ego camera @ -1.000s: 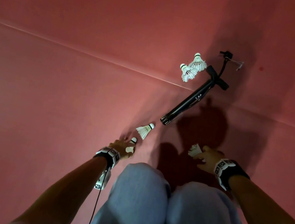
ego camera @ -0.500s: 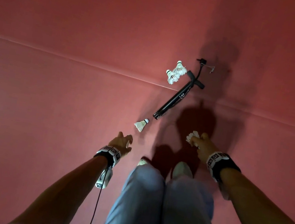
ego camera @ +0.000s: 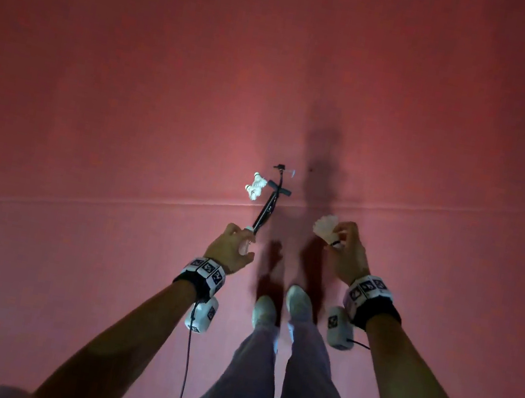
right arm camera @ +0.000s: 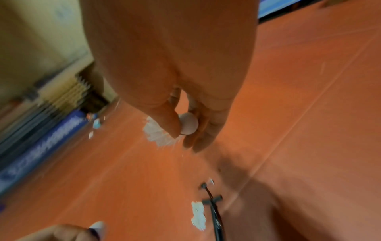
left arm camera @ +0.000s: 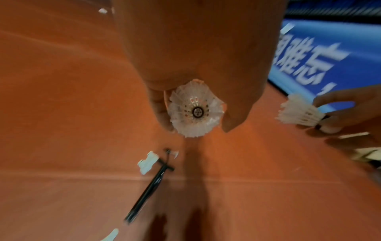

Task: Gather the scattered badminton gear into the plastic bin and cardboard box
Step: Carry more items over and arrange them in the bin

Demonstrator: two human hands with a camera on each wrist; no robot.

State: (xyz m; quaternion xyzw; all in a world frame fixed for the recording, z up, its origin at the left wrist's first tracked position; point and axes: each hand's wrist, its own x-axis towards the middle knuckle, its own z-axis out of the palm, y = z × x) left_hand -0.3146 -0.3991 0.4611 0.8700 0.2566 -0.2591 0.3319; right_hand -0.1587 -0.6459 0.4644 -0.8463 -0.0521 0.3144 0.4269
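My left hand (ego camera: 235,246) grips a white feather shuttlecock (left arm camera: 195,110); the open skirt faces the left wrist camera. My right hand (ego camera: 342,250) pinches a second shuttlecock (ego camera: 325,228) by its cork (right arm camera: 188,123), feathers pointing left. Both hands are held well above the red floor. On the floor ahead lies a black hand pump (ego camera: 266,210) with two more shuttlecocks (ego camera: 256,187) beside its handle. Another shuttlecock (left arm camera: 112,234) lies near the pump's lower end, mostly hidden behind my left hand in the head view. No bin or box is in view.
My two feet in white shoes (ego camera: 281,306) stand just behind the pump. A pale seam line (ego camera: 114,205) crosses the red floor (ego camera: 96,101). A blue banner with white characters (left arm camera: 309,62) stands at the floor's edge, and a pale wall (right arm camera: 31,40) rises behind it.
I have risen from a crouch to standing, so the floor items look smaller and farther. Both hands have come up off the floor, each still with its shuttlecock.
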